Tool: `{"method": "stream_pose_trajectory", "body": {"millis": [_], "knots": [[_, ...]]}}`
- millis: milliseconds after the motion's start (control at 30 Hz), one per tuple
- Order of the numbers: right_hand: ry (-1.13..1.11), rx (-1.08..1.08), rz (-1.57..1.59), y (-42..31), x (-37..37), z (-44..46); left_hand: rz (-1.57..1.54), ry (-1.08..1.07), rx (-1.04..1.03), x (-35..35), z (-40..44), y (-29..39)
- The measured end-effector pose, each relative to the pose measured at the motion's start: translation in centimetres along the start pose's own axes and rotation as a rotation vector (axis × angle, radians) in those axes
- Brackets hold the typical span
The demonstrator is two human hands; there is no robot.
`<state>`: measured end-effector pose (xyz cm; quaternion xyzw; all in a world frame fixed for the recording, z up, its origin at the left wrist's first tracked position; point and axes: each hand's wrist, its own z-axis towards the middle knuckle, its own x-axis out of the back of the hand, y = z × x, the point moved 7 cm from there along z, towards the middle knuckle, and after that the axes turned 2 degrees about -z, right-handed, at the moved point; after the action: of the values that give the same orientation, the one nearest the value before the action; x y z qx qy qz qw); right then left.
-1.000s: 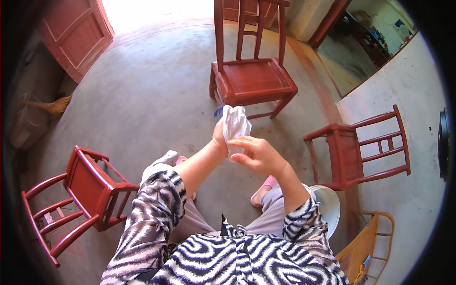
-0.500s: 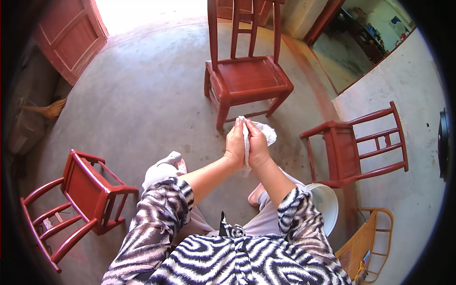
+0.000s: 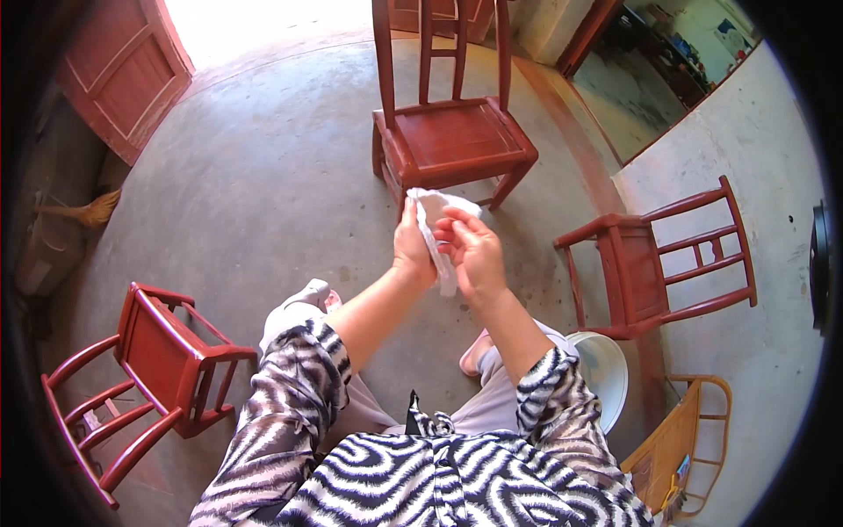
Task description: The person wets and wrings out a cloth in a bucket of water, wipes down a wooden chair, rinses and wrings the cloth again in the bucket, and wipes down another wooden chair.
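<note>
A white cloth [image 3: 430, 204] hangs from my left hand [image 3: 412, 248], whose fingers press along its left edge. One fold drops below the palm, and the upper part spreads to the right. My right hand [image 3: 479, 256] is just right of the cloth, palm turned inward. Its fingers are loosely bent and apart, with their tips in front of the cloth; I see nothing gripped in them. Beyond both hands stands a red wooden chair [image 3: 457, 136], its front edge just past the cloth's top.
A second red chair [image 3: 634, 277] stands at right and a third [image 3: 162, 342] at left. Beside my right leg is a white bucket [image 3: 606, 378]. A bamboo-coloured chair [image 3: 672, 448] leans near the wall. A broom [image 3: 97, 211] lies near the open red door [image 3: 127, 79].
My palms, pressed together around the cloth before, have come apart. The right hand has drawn off to the right, while the left keeps the cloth, raised slightly and opened out.
</note>
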<state>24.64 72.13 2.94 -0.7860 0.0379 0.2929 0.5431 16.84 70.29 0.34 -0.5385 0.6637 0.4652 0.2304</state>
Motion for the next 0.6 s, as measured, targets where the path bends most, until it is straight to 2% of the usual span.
{"method": "stream_pose_trajectory", "body": {"millis": [67, 133, 167, 200, 267, 333, 367, 400, 467, 600], "knots": [[0.167, -0.071, 0.057, 0.7, 2.5, 0.5, 0.148, -0.092, -0.092, -2.1, -0.7, 1.3], [0.119, -0.155, 0.252, 2.7, 3.6, 1.9, 0.692, -0.338, -0.258, -2.6, -0.3, -0.1], [-0.077, 0.059, 0.162, 2.2, 4.1, 1.7, 1.241, -0.412, -0.802, -4.4, -2.4, -0.6], [-0.073, 0.059, 0.162, 2.2, 4.2, 1.6, 1.814, -0.591, -0.931, -4.7, -4.1, -2.5], [-0.096, 0.008, 0.164, 2.7, 4.0, 1.5, 1.817, -0.590, -0.824, -4.7, -4.8, -2.8], [-0.118, -0.042, 0.167, 3.0, 3.8, 1.2, 1.820, -0.632, -0.850, -5.7, -5.5, -2.1], [-0.136, -0.063, 0.165, 2.8, 3.6, 1.4, 1.801, -0.591, -1.004, -6.2, -6.1, -1.7], [-0.155, -0.086, 0.162, 2.6, 3.4, 1.5, 1.796, -0.587, -1.009, -6.4, -6.4, -1.5], [-0.196, -0.135, 0.159, 2.3, 2.7, 1.8, 1.826, -0.482, -1.184, -6.9, -7.5, -0.3], [-0.268, -0.234, 0.175, 2.5, 1.0, 1.8, 1.713, -0.522, -1.243, -7.4, -8.7, 1.6]]}}
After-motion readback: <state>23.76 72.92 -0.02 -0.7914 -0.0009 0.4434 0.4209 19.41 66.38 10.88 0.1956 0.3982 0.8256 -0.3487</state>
